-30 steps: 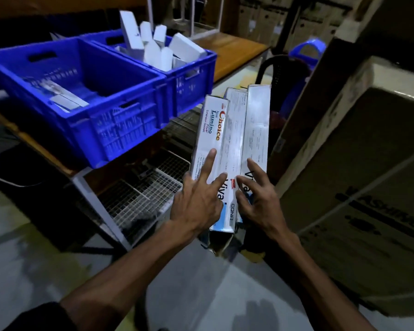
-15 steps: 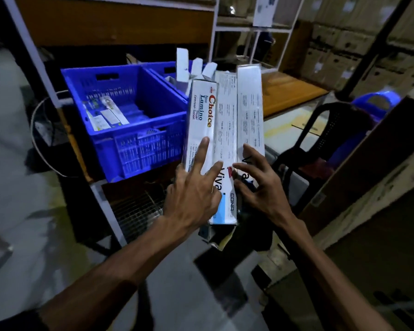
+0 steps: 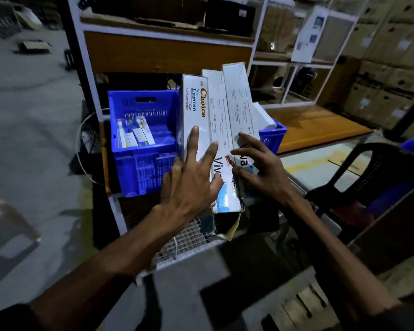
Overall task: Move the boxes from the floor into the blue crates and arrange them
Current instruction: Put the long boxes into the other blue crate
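Your left hand [image 3: 189,180] and right hand [image 3: 261,170] are holding three long white boxes [image 3: 219,120] side by side, fingers spread on top. The boxes are pointing away from you, over two blue crates [image 3: 139,149] on the shelf [image 3: 318,125].

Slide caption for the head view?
Both hands hold three long white boxes before a blue crate on a shelf.

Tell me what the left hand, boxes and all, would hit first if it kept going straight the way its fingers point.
The left hand points up and away, toward the shelf. Most likely the boxes it holds would first meet the near blue crate, at its right wall or rim. Depth is unclear; they might pass over it.
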The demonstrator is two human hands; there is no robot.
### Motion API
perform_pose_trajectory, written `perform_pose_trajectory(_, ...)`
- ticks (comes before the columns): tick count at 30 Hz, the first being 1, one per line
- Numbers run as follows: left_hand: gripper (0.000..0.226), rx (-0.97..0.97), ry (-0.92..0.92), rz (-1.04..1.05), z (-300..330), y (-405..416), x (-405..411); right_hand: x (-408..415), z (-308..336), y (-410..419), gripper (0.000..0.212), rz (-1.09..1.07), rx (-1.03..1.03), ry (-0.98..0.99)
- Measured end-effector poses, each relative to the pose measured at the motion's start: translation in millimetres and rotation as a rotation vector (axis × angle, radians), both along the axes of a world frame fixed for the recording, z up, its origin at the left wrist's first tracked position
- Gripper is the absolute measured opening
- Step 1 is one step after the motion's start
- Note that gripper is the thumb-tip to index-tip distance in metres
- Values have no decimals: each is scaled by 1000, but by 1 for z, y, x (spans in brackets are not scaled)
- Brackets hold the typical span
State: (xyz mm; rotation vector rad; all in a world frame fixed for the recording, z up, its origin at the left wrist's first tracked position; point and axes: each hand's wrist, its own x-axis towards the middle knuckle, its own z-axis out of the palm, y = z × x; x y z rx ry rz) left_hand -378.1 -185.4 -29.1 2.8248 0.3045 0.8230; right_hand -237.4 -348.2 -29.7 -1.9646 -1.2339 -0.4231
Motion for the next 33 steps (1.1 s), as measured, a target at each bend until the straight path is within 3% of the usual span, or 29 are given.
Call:
perform_pose_trajectory(9, 64, -85, 139, 123, 47, 50, 40, 53, 46, 64, 37, 62, -168, 147)
perform_pose_trajectory(20, 78, -187, 340, 140, 90, 214, 163, 158, 103, 210, 36, 107, -309, 463)
perform_pose_trajectory(24, 71, -180, 346, 153, 85, 262, 194, 190, 100, 261, 39, 105, -306, 538)
perform_pose_trajectory(33, 71, -197, 578, 66, 36, 319, 233, 216, 50, 309, 77, 36, -484, 514)
